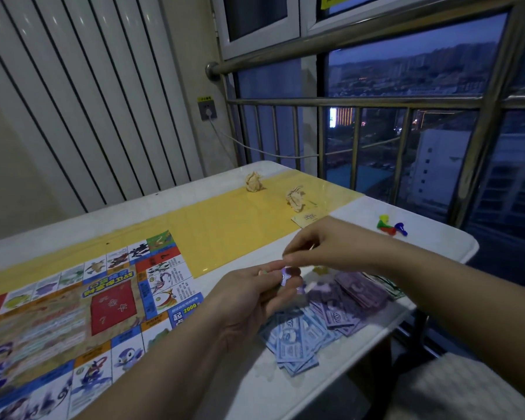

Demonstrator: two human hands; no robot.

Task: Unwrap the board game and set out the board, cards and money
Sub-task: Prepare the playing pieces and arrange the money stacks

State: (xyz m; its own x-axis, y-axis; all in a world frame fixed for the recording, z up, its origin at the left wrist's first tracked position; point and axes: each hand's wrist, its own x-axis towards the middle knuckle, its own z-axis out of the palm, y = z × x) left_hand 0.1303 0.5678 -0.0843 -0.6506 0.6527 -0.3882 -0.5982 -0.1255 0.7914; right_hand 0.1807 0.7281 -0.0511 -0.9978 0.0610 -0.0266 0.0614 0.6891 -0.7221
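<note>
Paper balls [253, 181] lie at upper centre and plastic pawns [391, 227] at right, both well apart from my hands. Board [73, 313] lies at lower left. My left hand [249, 301] pinches a purple note [287, 275] at centre. My right hand [331, 247] hovers just above it, fingers blurred, so I cannot tell its grip. Money piles [297, 338] lie directly beneath.

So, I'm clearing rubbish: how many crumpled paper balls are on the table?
2. One paper ball lies on the yellow strip near the far edge of the table; the other lies right of it, beside a card. More may be hidden.
</note>
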